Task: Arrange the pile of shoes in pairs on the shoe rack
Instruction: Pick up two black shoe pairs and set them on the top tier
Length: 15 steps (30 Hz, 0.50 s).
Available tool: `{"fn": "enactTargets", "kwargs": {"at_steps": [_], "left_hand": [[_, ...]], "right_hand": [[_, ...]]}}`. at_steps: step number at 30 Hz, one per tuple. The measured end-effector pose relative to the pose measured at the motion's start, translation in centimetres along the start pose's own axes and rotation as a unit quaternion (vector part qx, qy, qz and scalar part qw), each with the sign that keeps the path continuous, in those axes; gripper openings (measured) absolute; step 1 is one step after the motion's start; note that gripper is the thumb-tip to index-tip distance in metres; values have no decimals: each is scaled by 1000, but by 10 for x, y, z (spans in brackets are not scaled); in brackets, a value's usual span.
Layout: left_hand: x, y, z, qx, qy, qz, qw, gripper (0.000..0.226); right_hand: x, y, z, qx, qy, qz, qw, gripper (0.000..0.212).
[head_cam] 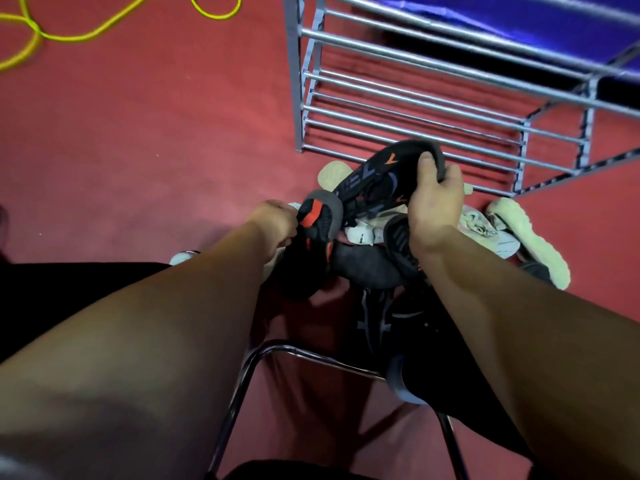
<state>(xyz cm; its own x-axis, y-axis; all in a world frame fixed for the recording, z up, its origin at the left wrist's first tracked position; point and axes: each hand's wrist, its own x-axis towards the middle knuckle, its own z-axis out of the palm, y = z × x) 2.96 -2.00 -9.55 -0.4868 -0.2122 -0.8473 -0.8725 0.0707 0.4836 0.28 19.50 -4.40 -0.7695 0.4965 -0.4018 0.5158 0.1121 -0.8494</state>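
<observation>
The metal shoe rack stands far right on the red floor, with the pile of shoes just in front of it. Above the pile, the right hand grips a dark orange-marked shoe, and the left hand grips a black red-patched shoe.

We look down on a red floor, a yellow cord looping across its far left corner, a glossy blue sheet at top right, a bent chrome tube frame beneath us, black fabric at our left.
</observation>
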Motion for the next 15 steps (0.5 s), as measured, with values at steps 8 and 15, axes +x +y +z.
{"fn": "enactTargets", "kwargs": {"at_steps": [8,15], "left_hand": [[-6,3,-11,-51,-14,6,999,12],[-9,8,-5,-68,-29,5,997,31]], "right_hand": [[10,-29,-13,85,74,27,993,28],[24,-51,-39,133,68,50,988,40]]}}
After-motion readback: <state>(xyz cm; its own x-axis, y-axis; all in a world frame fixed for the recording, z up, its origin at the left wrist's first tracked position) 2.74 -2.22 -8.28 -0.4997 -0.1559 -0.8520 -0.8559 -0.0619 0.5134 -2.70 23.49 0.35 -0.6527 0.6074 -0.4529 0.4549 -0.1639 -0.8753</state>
